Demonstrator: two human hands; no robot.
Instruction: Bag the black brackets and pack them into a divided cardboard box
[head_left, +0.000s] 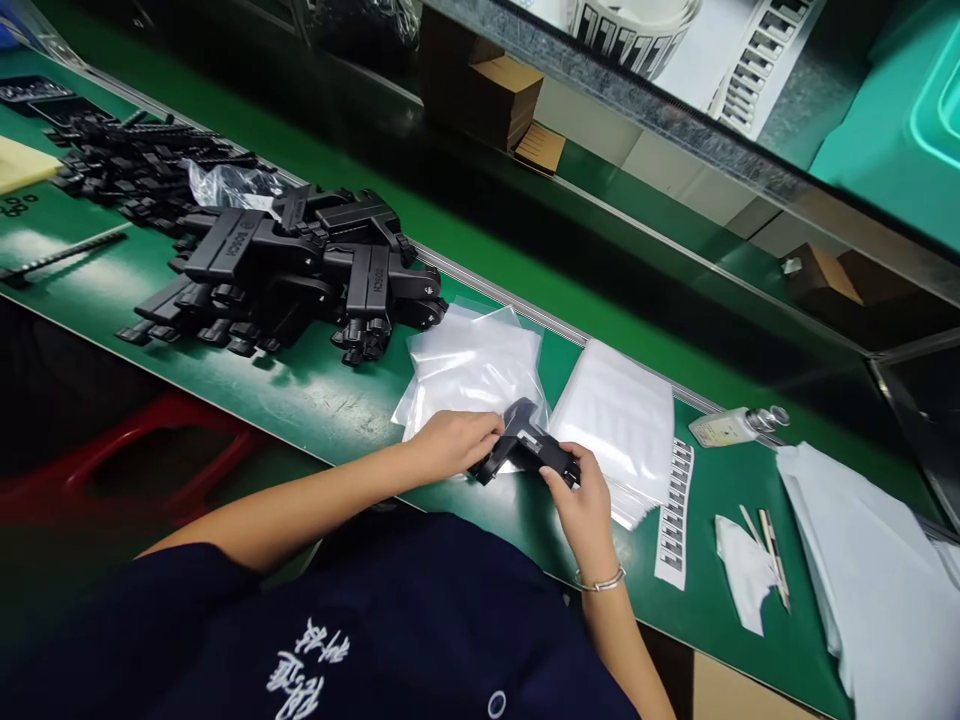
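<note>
A black plastic hinged part [529,440] is held above the front of the bench, a small light label-like patch showing on it. My left hand [459,443] is closed on its left end, fingers curled. At the other end, my right hand [586,488] pinches it between thumb and fingers. Beneath and behind the part lie loose clear plastic bags [476,360]. A stack of white plastic bags [619,420] lies just beyond my right hand, with a strip of black-and-white labels [676,515] beside it.
Similar black parts [285,270] are piled to the left, some lettered BOSCH. Thin black parts [150,165] lie farther left. On the right are a bottle [739,425], a white cloth [744,575], sticks [775,560] and white sheets [877,570]. A metal shelf [675,130] overhangs the back.
</note>
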